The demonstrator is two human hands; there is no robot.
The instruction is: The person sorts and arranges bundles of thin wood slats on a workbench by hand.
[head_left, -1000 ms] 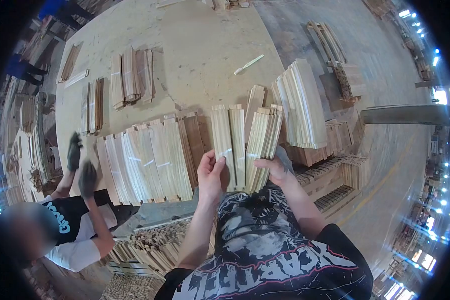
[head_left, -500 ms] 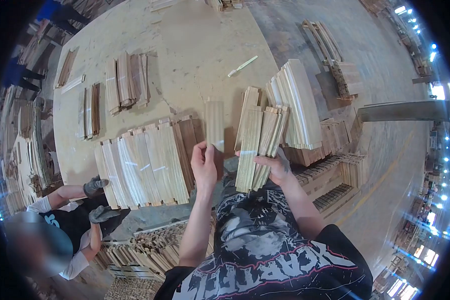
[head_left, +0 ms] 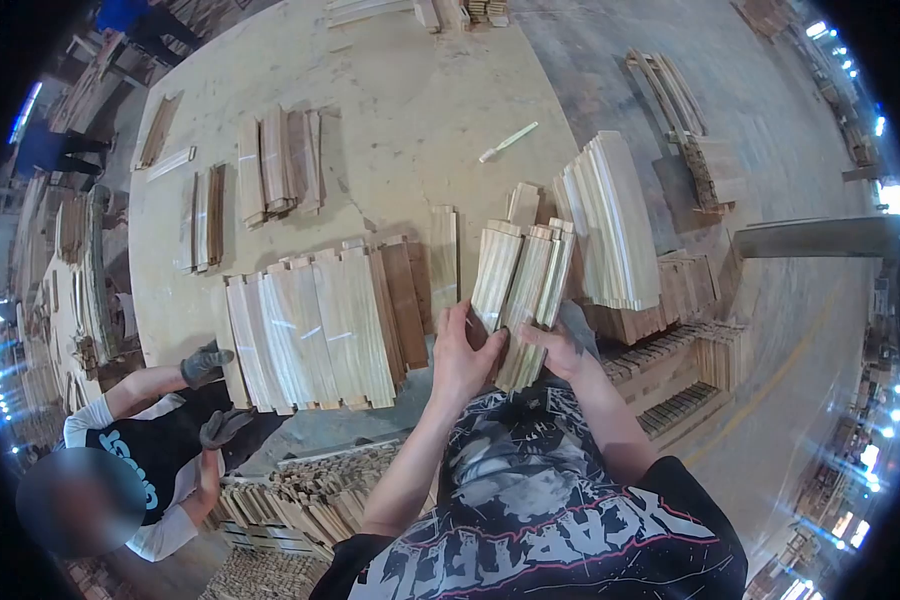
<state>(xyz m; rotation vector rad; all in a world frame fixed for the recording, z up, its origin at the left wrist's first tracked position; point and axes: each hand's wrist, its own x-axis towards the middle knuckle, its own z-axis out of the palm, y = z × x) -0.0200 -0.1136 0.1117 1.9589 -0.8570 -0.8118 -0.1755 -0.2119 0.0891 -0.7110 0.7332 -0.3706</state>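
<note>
Several short wooden boards (head_left: 532,290) lie side by side in my hands, their lower ends close to my shirt. My left hand (head_left: 460,352) is closed on the leftmost light board (head_left: 495,272), its thumb across the lower part. On the right edge of the bundle, my right hand (head_left: 562,350) grips the other boards with the thumb on top. Left of the bundle a single board (head_left: 444,255) rests on the table, beside a row of boards (head_left: 315,330) with notched ends. Another short board (head_left: 523,204) shows behind the bundle.
A tall stack of boards (head_left: 610,220) stands on the right of the table (head_left: 390,130). A white-handled brush-like tool (head_left: 508,142) lies farther back. Small board piles (head_left: 280,165) sit at the left. A co-worker's gloved hands (head_left: 207,365) are near the row's left end.
My left hand has let go of the single board on the table and moved right to grip a board in the bundle. The view has shifted slightly.
</note>
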